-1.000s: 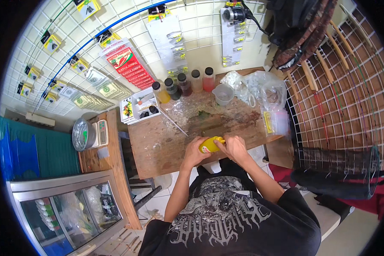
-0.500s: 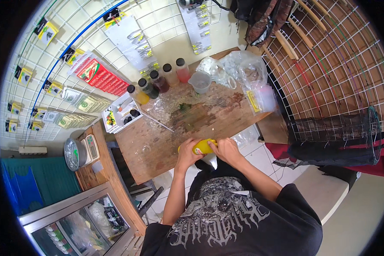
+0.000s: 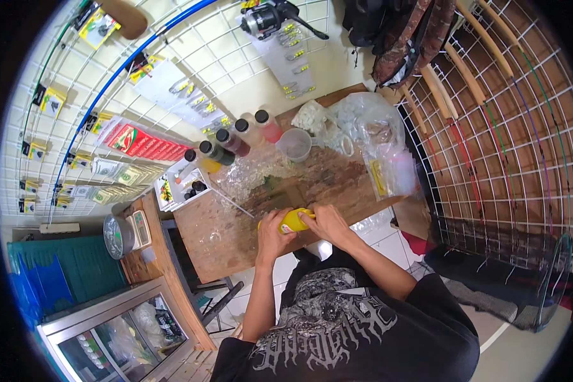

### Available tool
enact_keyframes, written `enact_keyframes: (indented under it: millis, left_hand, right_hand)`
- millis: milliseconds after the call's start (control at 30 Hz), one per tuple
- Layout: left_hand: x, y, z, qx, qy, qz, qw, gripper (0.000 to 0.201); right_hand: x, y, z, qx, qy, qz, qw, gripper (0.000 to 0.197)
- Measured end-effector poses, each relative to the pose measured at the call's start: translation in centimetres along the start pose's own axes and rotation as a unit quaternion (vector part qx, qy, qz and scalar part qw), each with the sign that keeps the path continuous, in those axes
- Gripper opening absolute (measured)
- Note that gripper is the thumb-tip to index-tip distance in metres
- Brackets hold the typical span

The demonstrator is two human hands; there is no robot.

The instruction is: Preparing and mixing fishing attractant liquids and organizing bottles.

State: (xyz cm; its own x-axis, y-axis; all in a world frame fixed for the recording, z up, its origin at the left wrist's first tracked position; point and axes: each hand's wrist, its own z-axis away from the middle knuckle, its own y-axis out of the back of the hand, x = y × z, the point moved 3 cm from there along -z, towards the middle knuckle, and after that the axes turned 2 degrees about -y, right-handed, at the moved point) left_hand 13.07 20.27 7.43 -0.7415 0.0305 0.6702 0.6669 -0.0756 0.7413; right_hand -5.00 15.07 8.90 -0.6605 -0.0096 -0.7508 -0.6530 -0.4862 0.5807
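Both of my hands grip a yellow bottle-like container (image 3: 294, 221) with a small label, held on its side over the near edge of the wooden table (image 3: 226, 245). My left hand (image 3: 272, 233) wraps round its left end, covering much of it. At the other end, my right hand (image 3: 328, 225) is closed on it, thumb against the top. Whether that end has a cap is hidden by the fingers. Beyond the hands, a row of several dark-capped bottles (image 3: 232, 142) with coloured contents stands beside a translucent measuring cup (image 3: 295, 146).
A thin stick (image 3: 232, 202) lies left of the hands by a white tray (image 3: 186, 184). Clear plastic bags (image 3: 379, 134) fill the table's far right. A scale (image 3: 138, 229) and metal bowl (image 3: 119, 235) stand at left. Wire racks (image 3: 503, 127) carry fishing gear.
The view has shifted, showing more of the wall and a fishing reel at the top. Both hands keep hold of the yellow container, appearing slightly further left in the picture.
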Motion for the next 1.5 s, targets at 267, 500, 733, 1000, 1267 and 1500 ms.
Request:
enact_keyframes:
  millis: [267,500,733,1000,1267,1500]
  left_hand:
    - [-5.2,0.0,-6.2,0.213,0.093,0.150,0.961,0.059]
    - [-10.6,0.6,-10.1,0.306,0.151,0.291,0.894,0.054]
    - [-11.9,-1.3,-11.8,0.332,0.144,0.302,0.882,0.048]
    - [-10.2,-0.8,-12.0,0.316,0.194,0.211,0.905,0.054]
    - [-9.7,-1.8,-10.3,0.336,0.183,0.240,0.892,0.071]
    - [-5.5,-4.3,-6.4,0.325,0.267,0.139,0.897,0.049]
  right_hand:
    - [9.2,8.8,-6.2,0.112,-0.019,-0.036,0.993,0.039]
    - [19.9,16.2,-12.9,0.353,0.012,0.118,0.928,0.017]
    - [26.2,16.2,-19.4,0.234,-0.140,0.154,0.950,0.024]
    - [25.3,16.6,-19.0,0.237,-0.198,0.082,0.947,0.050]
    - [25.8,16.1,-19.5,0.163,-0.135,0.148,0.966,0.038]
    - [17.2,14.4,-10.5,0.332,0.023,-0.038,0.942,0.024]
